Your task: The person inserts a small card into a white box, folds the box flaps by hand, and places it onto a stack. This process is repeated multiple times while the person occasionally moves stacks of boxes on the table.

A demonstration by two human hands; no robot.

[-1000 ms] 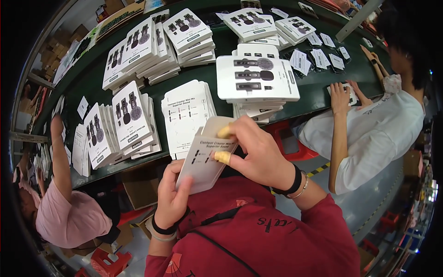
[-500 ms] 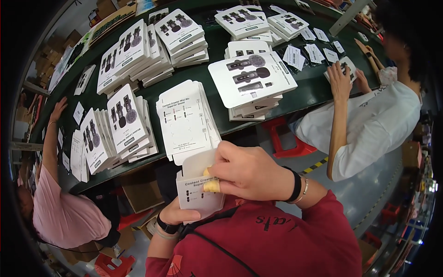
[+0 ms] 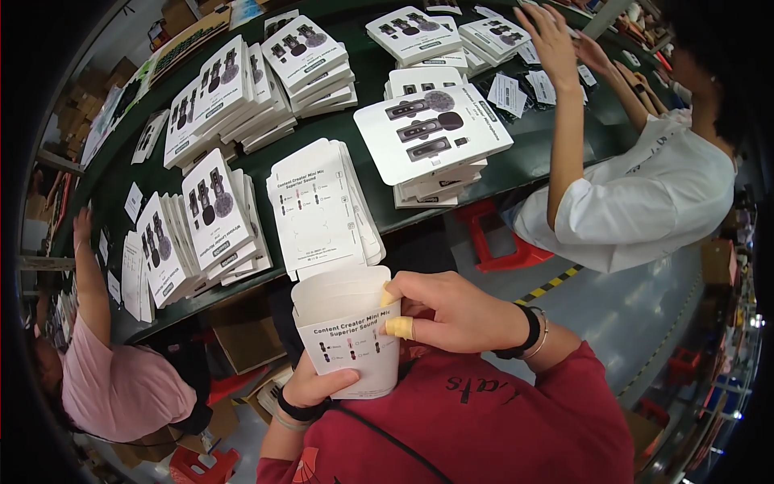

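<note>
A white printed cardboard box (image 3: 352,343) is held upright in front of my chest, its top flap raised and its mouth gaping. My left hand (image 3: 318,381) grips it low on the left, the thumb lying across the printed front. At the upper right edge, my right hand (image 3: 442,310) pinches the box wall between thumb and fingertips, which have yellow wrapping on them. The inside of the box is mostly hidden. Just beyond it on the green table (image 3: 290,139) lies a stack of flat white boxes (image 3: 310,214) with the same print.
Several piles of boxes picturing microphones (image 3: 216,211) stand to the left, and another large pile (image 3: 435,129) to the right. Small bags with white cards (image 3: 506,93) lie farther right. Co-workers in a pink shirt (image 3: 121,355) and a white shirt (image 3: 625,202) flank me. Red stools (image 3: 496,242) stand below.
The box in my hands has widened at its mouth, and my right hand has shifted to its right edge. The right co-worker's hands have risen toward the far side of the table.
</note>
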